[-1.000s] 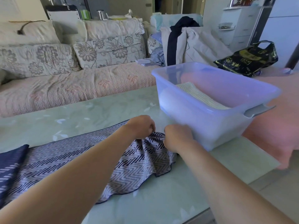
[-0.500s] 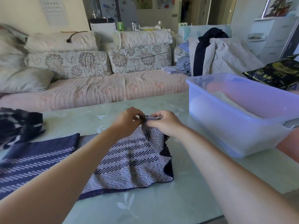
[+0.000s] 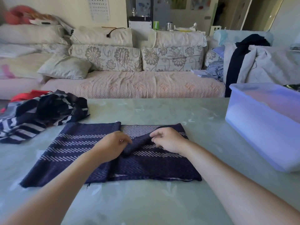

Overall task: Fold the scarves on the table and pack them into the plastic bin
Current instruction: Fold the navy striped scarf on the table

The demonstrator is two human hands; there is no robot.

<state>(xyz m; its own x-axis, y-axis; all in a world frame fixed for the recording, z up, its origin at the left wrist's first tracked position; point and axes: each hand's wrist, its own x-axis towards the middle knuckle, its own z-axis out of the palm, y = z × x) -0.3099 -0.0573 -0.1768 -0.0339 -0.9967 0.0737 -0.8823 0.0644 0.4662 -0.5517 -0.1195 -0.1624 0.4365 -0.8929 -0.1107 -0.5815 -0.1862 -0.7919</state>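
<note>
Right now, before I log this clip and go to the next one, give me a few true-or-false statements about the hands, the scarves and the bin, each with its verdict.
1. The left hand and the right hand both pinch a raised fold of the navy scarf. True.
2. The plastic bin stands upright on the right side of the table. True.
3. The navy scarf lies inside the plastic bin. False: it lies on the table, apart from the bin.
4. A heap of loose scarves lies on the table's left side. True.
5. The left hand is reaching into the plastic bin. False: it is on the navy scarf, and the bin is out past the right hand.
</note>
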